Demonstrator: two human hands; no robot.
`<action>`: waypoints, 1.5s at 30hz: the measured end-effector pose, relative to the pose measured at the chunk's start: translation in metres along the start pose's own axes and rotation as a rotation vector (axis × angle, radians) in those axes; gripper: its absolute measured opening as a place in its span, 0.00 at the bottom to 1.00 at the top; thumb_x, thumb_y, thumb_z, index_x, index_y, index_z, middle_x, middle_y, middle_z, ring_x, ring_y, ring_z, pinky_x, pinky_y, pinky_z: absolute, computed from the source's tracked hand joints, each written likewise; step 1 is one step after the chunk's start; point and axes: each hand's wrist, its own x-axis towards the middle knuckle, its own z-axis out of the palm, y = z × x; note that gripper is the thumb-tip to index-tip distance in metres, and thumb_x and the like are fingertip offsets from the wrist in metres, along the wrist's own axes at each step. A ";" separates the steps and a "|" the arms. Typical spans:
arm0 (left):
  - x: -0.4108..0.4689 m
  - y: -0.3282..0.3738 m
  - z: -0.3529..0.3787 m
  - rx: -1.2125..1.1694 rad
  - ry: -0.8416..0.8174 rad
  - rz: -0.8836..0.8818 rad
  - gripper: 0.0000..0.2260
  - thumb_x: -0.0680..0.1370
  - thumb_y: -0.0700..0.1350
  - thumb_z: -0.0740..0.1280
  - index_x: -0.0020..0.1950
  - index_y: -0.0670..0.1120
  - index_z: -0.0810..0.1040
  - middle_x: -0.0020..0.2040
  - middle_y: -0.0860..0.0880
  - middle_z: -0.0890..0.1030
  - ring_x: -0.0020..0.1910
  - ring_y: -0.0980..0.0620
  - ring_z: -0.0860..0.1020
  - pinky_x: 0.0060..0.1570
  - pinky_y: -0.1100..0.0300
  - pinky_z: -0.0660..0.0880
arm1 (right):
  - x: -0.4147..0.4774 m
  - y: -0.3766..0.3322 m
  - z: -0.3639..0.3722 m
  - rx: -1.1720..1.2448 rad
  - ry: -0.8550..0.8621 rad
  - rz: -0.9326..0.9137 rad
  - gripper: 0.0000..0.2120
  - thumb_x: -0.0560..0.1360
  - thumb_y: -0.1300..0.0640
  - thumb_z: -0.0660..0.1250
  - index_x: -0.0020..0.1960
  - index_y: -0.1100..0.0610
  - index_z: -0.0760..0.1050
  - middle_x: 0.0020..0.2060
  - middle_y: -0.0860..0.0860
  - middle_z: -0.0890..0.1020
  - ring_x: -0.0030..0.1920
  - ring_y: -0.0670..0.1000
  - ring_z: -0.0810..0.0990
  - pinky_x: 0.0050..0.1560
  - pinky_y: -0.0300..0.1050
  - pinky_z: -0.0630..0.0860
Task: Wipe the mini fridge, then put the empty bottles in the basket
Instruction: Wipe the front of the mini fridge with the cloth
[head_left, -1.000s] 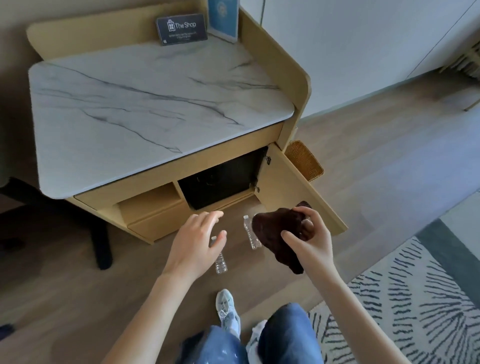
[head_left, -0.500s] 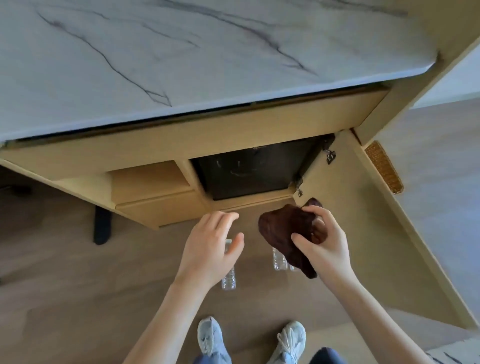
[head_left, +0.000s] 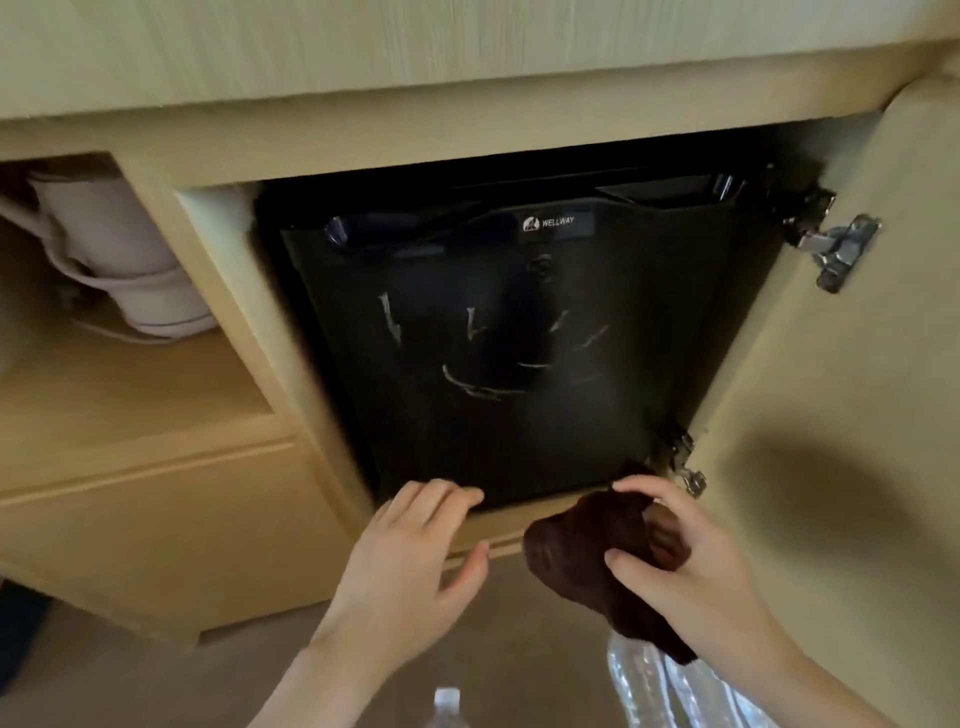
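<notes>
The black mini fridge (head_left: 519, 332) sits in the wooden cabinet's open bay, its door shut, with pale smears across the front. My right hand (head_left: 691, 566) grips a bunched dark brown cloth (head_left: 587, 551) just below the fridge's lower right corner. Fingers spread, my left hand (head_left: 410, 561) hovers at the bay's bottom edge and holds nothing. Two clear plastic bottles stand on the floor beneath my arms: one bottle cap (head_left: 447, 701) shows between them, and another bottle (head_left: 649, 686) is partly hidden under the cloth. No basket is in view.
The cabinet door (head_left: 841, 415) stands open on the right, with metal hinges (head_left: 836, 249) at its inner edge. An open shelf on the left holds a white kettle (head_left: 119, 270). Below that shelf is a closed drawer front (head_left: 156, 525). The floor is wood.
The view has dropped and closed in on the fridge; the marble top is out of sight. Both hands have moved forward to the bay's bottom edge, the cloth still gripped in my right hand.
</notes>
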 end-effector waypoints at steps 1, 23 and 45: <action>0.006 -0.005 0.007 0.001 0.024 0.016 0.21 0.76 0.57 0.59 0.65 0.51 0.77 0.56 0.58 0.78 0.56 0.59 0.75 0.55 0.63 0.75 | 0.007 0.008 0.004 0.004 0.003 -0.045 0.28 0.68 0.69 0.74 0.59 0.42 0.77 0.41 0.46 0.83 0.45 0.47 0.84 0.42 0.35 0.78; 0.102 -0.032 -0.066 0.112 0.505 0.097 0.23 0.74 0.56 0.64 0.68 0.51 0.75 0.66 0.59 0.73 0.67 0.59 0.70 0.66 0.58 0.69 | 0.147 -0.069 0.036 0.170 0.298 -0.649 0.24 0.73 0.59 0.74 0.63 0.40 0.70 0.47 0.39 0.82 0.50 0.41 0.83 0.48 0.31 0.77; 0.078 -0.109 -0.055 0.779 0.671 0.044 0.34 0.74 0.60 0.65 0.78 0.49 0.65 0.79 0.53 0.63 0.80 0.51 0.55 0.77 0.40 0.43 | 0.163 -0.055 0.180 -0.291 0.857 -1.029 0.20 0.76 0.50 0.72 0.60 0.63 0.80 0.55 0.60 0.79 0.56 0.61 0.75 0.59 0.49 0.73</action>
